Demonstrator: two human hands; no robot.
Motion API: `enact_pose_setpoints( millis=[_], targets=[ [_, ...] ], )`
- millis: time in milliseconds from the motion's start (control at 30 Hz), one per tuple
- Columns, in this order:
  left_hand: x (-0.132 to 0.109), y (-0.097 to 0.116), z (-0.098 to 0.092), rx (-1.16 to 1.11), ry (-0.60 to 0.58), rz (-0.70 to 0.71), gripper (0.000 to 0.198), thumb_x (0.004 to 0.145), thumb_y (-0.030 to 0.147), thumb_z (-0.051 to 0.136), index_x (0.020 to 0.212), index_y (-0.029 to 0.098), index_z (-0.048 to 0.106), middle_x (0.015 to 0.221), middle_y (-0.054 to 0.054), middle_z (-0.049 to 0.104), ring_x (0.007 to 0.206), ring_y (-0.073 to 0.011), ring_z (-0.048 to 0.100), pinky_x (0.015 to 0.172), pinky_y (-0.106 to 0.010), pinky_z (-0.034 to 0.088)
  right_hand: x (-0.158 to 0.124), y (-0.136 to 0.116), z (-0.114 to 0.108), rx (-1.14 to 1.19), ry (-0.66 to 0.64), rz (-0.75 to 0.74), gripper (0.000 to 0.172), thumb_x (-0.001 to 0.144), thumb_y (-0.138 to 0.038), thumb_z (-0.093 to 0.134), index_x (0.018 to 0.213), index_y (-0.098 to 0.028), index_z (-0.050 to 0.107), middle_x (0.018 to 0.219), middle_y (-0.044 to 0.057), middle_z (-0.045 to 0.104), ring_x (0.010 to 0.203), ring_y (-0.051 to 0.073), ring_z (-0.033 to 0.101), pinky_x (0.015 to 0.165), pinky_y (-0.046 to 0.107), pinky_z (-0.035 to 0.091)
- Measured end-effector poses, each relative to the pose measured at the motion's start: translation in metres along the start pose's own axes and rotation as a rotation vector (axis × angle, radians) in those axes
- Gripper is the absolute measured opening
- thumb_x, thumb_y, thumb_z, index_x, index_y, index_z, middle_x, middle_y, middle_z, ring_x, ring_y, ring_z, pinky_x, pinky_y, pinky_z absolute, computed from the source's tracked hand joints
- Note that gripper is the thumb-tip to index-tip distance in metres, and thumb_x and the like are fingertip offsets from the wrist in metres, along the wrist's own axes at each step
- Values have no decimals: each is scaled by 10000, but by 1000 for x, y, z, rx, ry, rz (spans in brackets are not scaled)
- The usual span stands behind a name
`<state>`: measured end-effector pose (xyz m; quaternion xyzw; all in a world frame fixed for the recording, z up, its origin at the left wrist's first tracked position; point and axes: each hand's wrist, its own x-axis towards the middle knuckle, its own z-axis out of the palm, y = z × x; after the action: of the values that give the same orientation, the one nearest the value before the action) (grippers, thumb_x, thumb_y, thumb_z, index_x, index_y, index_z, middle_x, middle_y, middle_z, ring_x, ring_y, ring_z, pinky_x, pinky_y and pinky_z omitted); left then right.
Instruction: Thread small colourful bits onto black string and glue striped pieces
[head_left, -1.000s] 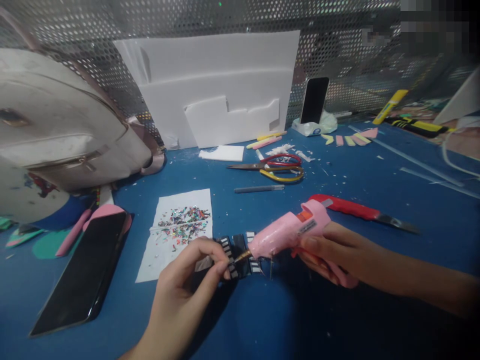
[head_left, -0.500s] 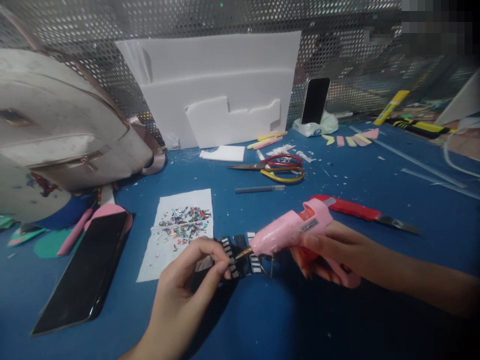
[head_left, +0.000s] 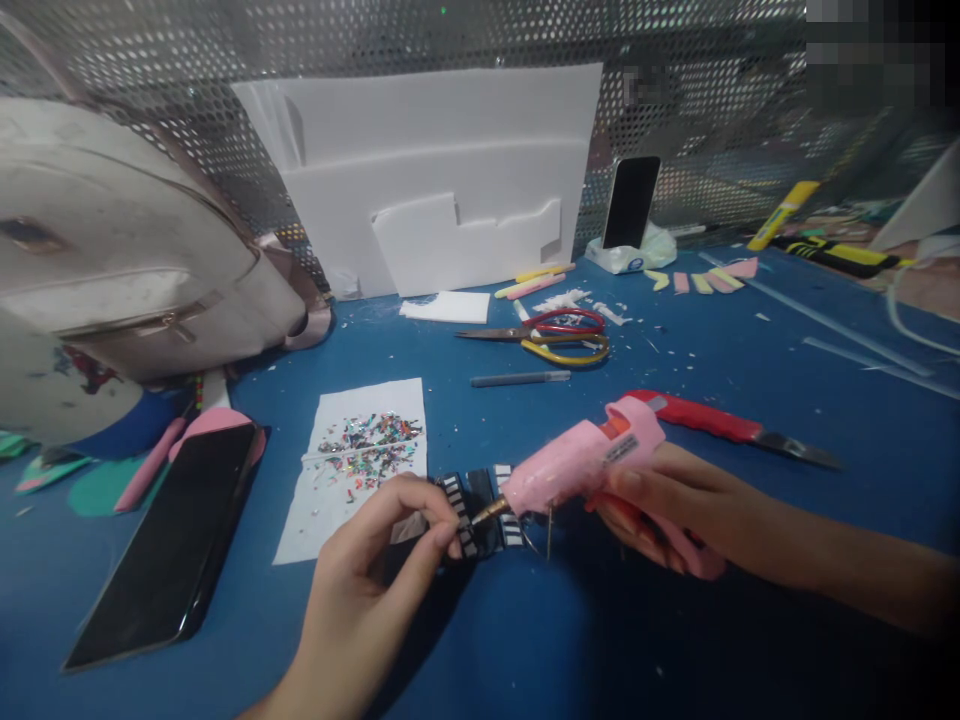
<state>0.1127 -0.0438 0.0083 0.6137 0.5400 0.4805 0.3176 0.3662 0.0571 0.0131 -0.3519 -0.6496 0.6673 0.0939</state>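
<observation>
My right hand (head_left: 660, 510) is wrapped round the handle of a pink hot glue gun (head_left: 562, 465), its metal nozzle pointing left. The tip is at a small black piece with white stripes (head_left: 484, 510), close to my left fingertips; whether it touches is too fine to tell. My left hand (head_left: 375, 570) pinches the left end of that striped piece between thumb and forefinger. Just behind my left hand lies a creased white paper (head_left: 300, 525) bearing a scatter of colourful shiny flakes (head_left: 371, 445). The glue gun's wire stand hangs beneath its body.
Scissors (head_left: 491, 334) with red and yellow handles lie beyond a grey pen (head_left: 520, 379). A red-handled cutter (head_left: 705, 418) rests behind the glue gun. At left are a dark phone (head_left: 165, 550) and a pale backpack (head_left: 112, 230). White foam sheets (head_left: 450, 110) lean against a perforated metal panel.
The glue gun has shifted very slightly, its nozzle tip a touch lower over the striped piece. My left hand keeps its pinch in the same place.
</observation>
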Motion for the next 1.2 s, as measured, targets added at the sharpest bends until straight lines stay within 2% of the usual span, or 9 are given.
enact_pose_setpoints(
  millis=[233,467,633,767,933,1067,1133,1200],
  targets=[
    [-2,-3,-1,-3,-9,-4,152,922,140,514,819,223,588,707,36,581,674,-106,558,640,-197,450,1,6,-2,13,-29,-48,575,933,-622,372,610,-158,478,514,-16,488,441,77,459,431,197,336],
    [-1,-2,0,-2,-10,2,161,924,136,507,818,226,588,708,39,578,670,-101,557,632,-197,447,1,5,0,21,-28,-66,574,931,-622,383,591,-165,454,483,-16,479,444,78,453,439,197,334],
    [-3,-3,-1,-14,-17,-20,155,929,139,507,830,229,584,724,41,576,686,-95,559,647,-187,451,3,1,0,74,-44,-59,547,930,-603,408,670,-140,537,535,-9,511,440,69,460,412,173,341],
    [-3,-3,-1,-19,-11,-11,154,927,134,503,836,229,583,715,43,577,680,-92,563,642,-178,455,6,2,-1,183,-21,-103,458,944,-523,455,756,-128,591,502,-41,448,433,65,464,432,164,363],
    [-2,-3,0,-4,7,7,153,916,133,515,823,230,587,696,51,575,658,-84,562,622,-162,456,8,5,-5,208,46,-122,530,938,-561,406,614,-150,491,464,-26,444,402,67,422,418,179,317],
    [-2,-2,0,7,11,8,151,920,142,515,824,234,586,692,54,574,655,-83,553,619,-156,454,6,-2,-5,263,-36,-37,582,938,-622,345,587,-161,397,432,-18,443,384,49,332,393,165,242],
    [-2,-2,0,7,9,9,149,920,141,519,824,234,586,698,54,574,664,-84,551,620,-155,452,6,-6,-5,378,-56,20,556,930,-608,406,600,-163,363,496,-35,416,423,42,335,407,152,264],
    [-2,-3,0,8,5,10,154,922,137,516,824,233,585,703,54,571,669,-83,550,627,-154,451,8,-8,-5,509,-88,37,494,922,-522,504,618,-156,372,579,-38,408,473,38,356,448,146,327]
  ],
)
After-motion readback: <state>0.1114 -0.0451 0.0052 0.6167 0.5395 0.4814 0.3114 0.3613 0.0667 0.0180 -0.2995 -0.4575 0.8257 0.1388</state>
